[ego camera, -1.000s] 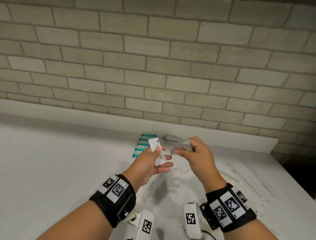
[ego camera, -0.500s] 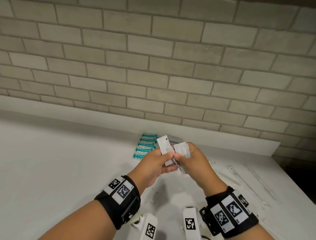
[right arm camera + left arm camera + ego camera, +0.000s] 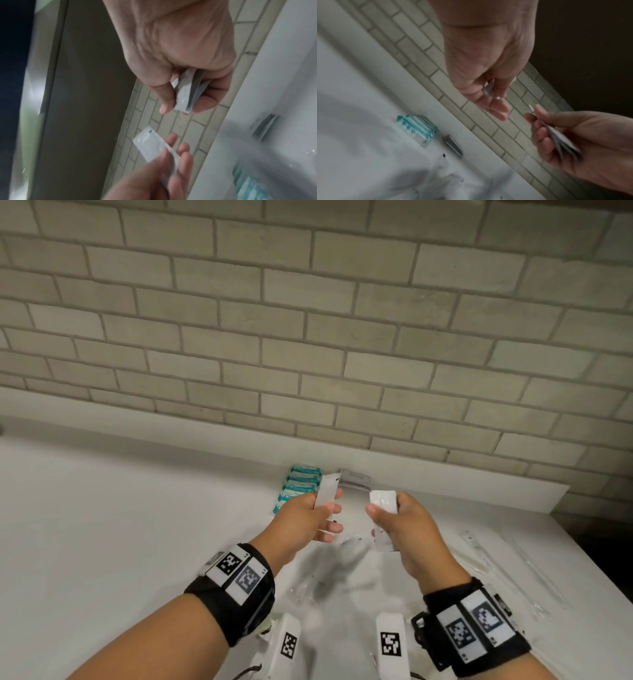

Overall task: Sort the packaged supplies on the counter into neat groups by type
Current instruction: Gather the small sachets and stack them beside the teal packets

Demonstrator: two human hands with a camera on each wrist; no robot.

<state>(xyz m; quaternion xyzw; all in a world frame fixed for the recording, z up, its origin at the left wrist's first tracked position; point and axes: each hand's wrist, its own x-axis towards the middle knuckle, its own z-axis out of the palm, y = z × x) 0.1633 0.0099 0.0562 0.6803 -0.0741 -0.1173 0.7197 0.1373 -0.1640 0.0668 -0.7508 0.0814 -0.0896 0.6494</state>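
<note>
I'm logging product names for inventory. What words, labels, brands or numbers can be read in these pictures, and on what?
No text reads clearly anywhere.
Teal packets: print too small and blurred.
Grey packets by the wall: label unreadable.
White packet in the left hand: a dark mark only.
Wristband tags: black-and-white square codes; tiny corner characters are illegible.

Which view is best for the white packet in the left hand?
Right wrist: the white packet lies broadside, its face clear beyond the left hand. Head view shows it smaller, upright above the fingers. Left wrist view catches only a sliver under the hand.
</note>
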